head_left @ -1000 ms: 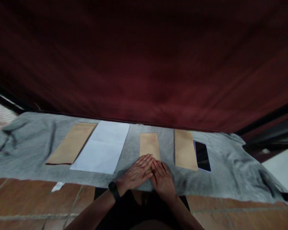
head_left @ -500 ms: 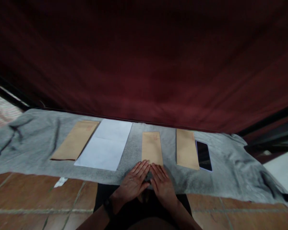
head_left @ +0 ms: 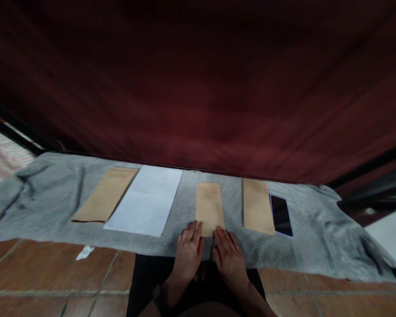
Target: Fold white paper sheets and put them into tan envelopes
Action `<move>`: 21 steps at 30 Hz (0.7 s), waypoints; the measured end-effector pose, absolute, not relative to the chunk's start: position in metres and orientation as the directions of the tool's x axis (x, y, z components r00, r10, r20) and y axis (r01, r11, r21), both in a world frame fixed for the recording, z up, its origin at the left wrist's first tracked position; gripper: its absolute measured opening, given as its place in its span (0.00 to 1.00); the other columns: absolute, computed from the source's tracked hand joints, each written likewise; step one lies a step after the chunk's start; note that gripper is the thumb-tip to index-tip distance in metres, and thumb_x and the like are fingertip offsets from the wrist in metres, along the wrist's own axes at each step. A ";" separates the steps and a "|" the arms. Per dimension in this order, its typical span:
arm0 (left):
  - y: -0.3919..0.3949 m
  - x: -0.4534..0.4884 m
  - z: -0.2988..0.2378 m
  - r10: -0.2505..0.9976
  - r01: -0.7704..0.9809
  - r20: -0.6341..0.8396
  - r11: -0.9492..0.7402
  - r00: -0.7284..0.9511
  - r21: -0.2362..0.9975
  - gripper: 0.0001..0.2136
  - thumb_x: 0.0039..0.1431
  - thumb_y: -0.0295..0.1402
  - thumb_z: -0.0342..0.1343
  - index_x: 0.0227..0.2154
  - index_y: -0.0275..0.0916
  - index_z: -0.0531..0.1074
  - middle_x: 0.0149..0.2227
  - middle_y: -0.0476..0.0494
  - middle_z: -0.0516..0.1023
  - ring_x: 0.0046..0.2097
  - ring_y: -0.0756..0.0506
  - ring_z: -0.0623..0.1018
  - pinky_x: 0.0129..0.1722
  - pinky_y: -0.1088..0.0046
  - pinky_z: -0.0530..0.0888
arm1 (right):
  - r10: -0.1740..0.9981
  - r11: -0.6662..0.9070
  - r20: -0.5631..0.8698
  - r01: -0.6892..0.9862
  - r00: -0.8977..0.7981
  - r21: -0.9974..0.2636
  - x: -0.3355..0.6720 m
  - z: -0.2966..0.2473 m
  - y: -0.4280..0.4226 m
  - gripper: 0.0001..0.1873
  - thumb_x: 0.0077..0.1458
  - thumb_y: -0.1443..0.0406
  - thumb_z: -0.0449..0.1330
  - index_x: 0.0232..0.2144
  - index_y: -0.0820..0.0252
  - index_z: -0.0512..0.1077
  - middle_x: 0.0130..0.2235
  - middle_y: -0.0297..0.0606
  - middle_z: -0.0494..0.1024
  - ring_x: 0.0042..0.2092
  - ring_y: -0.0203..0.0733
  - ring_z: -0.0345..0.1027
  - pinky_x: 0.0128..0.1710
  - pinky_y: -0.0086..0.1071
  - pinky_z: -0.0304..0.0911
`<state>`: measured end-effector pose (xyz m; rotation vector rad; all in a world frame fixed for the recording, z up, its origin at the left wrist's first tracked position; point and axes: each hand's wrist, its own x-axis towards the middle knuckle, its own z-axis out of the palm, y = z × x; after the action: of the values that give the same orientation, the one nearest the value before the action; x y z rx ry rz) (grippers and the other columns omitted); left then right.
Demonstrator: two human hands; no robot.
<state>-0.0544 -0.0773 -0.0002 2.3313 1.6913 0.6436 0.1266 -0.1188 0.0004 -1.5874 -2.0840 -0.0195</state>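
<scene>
A brown paper envelope point(head_left: 210, 206) lies flat on the grey cloth straight in front of me. My left hand point(head_left: 188, 253) rests palm down with its fingertips on the envelope's near left corner. On the near right corner lie the fingertips of my right hand point(head_left: 230, 257). Both hands have their fingers stretched out, and neither grips anything. Between them the near edge of the envelope shows. A dark band sits on my left wrist.
White paper sheets point(head_left: 147, 200) and a stack of brown envelopes point(head_left: 105, 196) lie to the left. Rightward are more brown envelopes point(head_left: 258, 206) and a phone point(head_left: 281, 215). A dark red curtain point(head_left: 198, 110) hangs behind the grey cloth point(head_left: 317, 233). A white scrap point(head_left: 85, 252) is on the tiled floor.
My hands have moved apart, from the middle of the envelope's near end out to its two near corners. The envelope's near edge now shows between them.
</scene>
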 end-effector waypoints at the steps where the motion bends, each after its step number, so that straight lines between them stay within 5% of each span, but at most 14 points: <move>1: -0.076 -0.048 0.002 0.953 0.852 0.231 -0.283 0.197 0.441 0.24 0.69 0.30 0.45 0.66 0.42 0.62 0.62 0.36 0.72 0.61 0.35 0.72 0.57 0.50 0.72 | 0.895 0.317 0.407 0.902 -0.182 -0.294 0.126 0.000 -0.118 0.26 0.67 0.68 0.49 0.65 0.62 0.65 0.63 0.44 0.72 0.65 0.46 0.65 0.69 0.45 0.54; 7: -0.057 -0.036 0.010 0.988 0.667 0.151 -0.119 0.010 0.735 0.29 0.61 0.29 0.51 0.66 0.39 0.61 0.52 0.35 0.76 0.52 0.38 0.77 0.52 0.55 0.76 | 0.895 0.304 0.416 0.902 -0.161 -0.305 0.123 -0.006 -0.116 0.29 0.62 0.70 0.51 0.65 0.63 0.65 0.63 0.46 0.72 0.64 0.50 0.65 0.67 0.47 0.58; 13: -0.034 -0.048 0.021 0.987 0.394 -0.156 0.156 -0.031 0.906 0.37 0.54 0.36 0.57 0.67 0.31 0.56 0.26 0.53 0.76 0.30 0.43 0.79 0.35 0.63 0.78 | 0.907 0.226 0.411 0.931 -0.095 -0.286 0.116 -0.006 -0.109 0.28 0.61 0.68 0.55 0.63 0.59 0.67 0.61 0.44 0.74 0.61 0.50 0.67 0.64 0.46 0.61; 17: -0.035 -0.035 0.035 0.979 0.137 -0.174 0.159 0.107 0.978 0.35 0.53 0.41 0.58 0.63 0.33 0.62 0.33 0.46 0.81 0.38 0.40 0.82 0.41 0.62 0.79 | 0.918 0.177 0.393 0.941 -0.052 -0.290 0.116 0.009 -0.104 0.31 0.61 0.69 0.56 0.66 0.57 0.64 0.60 0.45 0.75 0.58 0.52 0.70 0.61 0.46 0.64; 21: -0.044 -0.008 0.058 0.986 0.086 -0.068 0.056 0.150 0.995 0.35 0.55 0.45 0.60 0.64 0.36 0.63 0.33 0.48 0.80 0.39 0.42 0.82 0.43 0.64 0.79 | 0.920 0.092 0.386 0.921 0.066 -0.378 0.124 0.029 -0.097 0.25 0.63 0.71 0.51 0.61 0.56 0.69 0.51 0.46 0.80 0.48 0.49 0.76 0.47 0.40 0.73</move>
<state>-0.0077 -0.0444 0.0576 1.2902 1.1823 1.0112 0.1243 -0.0969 0.0294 -1.8047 -1.8304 -0.0025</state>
